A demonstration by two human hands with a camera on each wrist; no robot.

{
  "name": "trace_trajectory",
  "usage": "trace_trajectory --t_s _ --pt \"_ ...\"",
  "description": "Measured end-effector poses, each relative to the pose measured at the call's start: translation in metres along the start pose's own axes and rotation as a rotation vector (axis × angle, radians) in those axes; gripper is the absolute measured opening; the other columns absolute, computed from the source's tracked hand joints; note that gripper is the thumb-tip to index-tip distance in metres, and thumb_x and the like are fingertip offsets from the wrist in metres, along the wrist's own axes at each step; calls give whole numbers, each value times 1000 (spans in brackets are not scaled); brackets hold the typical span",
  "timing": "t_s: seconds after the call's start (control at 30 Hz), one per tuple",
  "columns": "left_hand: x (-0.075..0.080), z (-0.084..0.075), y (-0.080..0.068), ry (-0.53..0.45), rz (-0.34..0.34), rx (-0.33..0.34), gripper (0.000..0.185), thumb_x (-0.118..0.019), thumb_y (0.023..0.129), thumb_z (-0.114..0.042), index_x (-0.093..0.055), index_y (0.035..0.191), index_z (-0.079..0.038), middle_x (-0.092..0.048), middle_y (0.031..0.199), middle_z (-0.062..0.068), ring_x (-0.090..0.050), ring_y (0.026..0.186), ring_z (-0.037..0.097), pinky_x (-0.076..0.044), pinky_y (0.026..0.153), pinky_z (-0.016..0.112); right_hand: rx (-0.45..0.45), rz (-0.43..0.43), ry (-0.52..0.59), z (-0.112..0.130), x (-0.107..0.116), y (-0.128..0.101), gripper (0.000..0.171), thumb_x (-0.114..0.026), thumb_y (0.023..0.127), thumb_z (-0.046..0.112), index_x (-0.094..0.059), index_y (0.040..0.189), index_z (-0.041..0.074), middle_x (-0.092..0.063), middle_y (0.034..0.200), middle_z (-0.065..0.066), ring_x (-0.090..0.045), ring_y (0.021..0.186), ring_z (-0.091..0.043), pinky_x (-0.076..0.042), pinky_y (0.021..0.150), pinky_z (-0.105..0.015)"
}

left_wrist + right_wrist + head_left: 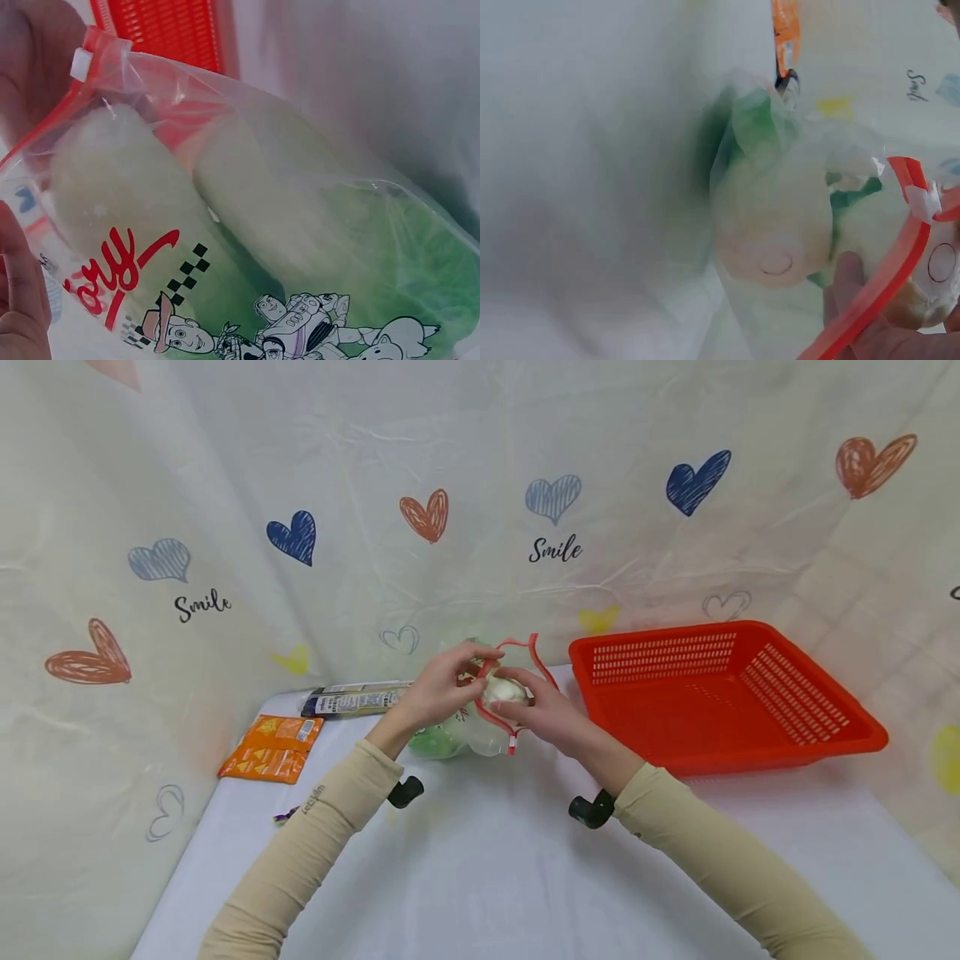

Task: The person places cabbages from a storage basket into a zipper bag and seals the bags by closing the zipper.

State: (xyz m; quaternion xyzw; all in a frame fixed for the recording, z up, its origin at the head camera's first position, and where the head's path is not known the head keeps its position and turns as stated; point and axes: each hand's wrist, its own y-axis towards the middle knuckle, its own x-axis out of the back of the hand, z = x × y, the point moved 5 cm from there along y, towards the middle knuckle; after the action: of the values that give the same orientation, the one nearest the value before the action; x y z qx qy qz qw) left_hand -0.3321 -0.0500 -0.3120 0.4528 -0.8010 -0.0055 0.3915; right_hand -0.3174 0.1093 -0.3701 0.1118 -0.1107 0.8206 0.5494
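While both hands meet above the white cloth-covered table point(480, 877), they grasp a clear plastic zip bag with a red seal strip and cartoon print point(480, 727), which sits just left of the red perforated plastic basket point(720, 702) and is stuffed w/ pale green-white leafy veg point(247, 202). Left hand point(442, 689) pinches the bag's top edge, fingers curled on the red strip; right hand point(543, 710) grips the bag's mouth from the basket side, thumb over the pale lump inside. The red strip point(517, 652) loops up open between them; in the right wrist view it runs across a fingertip point(847, 277). The bag's bottom rests on the table, touching the cloth.

Left of the basket, beyond the bag: a long dark printed snack packet point(352, 697) lies near the table's back edge, and an orange foil snack pouch point(273, 747) lies near the left edge. The basket hugs the back-right corner area, its near rim close to the right forearm. Between the forearms & toward the near edge, the cloth gives open room. Heart-print backdrop point(300, 535) closes the back & sides.
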Motion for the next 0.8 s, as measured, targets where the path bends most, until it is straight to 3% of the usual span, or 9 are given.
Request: trace_trajectory --t_s 0.2,0.37,0.47,0.6,0.8 --pt "11 9 -2 4 -60 38 38 -58 93 0 -61 129 -10 -59 127 4 -63 94 19 -52 66 28 -30 -29 -43 1 1 10 67 -71 89 35 -38 148 31 -44 140 -5 -47 121 -29 -51 93 -45" --pt "20 16 -2 -24 -94 94 39 -58 93 -1 -60 131 -11 -59 128 2 -63 96 20 -53 69 30 20 -129 -256 7 2 7 59 -72 87 38 -49 141 26 -49 133 -6 -53 108 -28 -54 80 -37" --pt "20 18 -2 -28 -90 114 40 -58 93 -2 -60 132 -13 -58 129 2 -63 97 20 -54 71 30 41 -184 -319 10 2 3 54 -72 87 40 -54 136 26 -50 132 -6 -58 105 -29 -56 76 -36" --pt "18 18 -1 -18 -75 111 40 -59 93 -4 -60 131 -15 -59 128 1 -62 96 19 -54 68 31 78 -200 -288 10 0 1 50 -72 88 41 -56 134 29 -49 137 0 -59 110 -29 -57 77 -37" --pt "8 13 -1 -16 11 42 36 -60 94 -6 -61 129 -14 -61 125 -1 -63 97 16 -55 72 31 211 -173 -355 13 -8 10 48 -68 92 30 -55 137 16 -53 138 -6 -51 118 -27 -52 92 -46"
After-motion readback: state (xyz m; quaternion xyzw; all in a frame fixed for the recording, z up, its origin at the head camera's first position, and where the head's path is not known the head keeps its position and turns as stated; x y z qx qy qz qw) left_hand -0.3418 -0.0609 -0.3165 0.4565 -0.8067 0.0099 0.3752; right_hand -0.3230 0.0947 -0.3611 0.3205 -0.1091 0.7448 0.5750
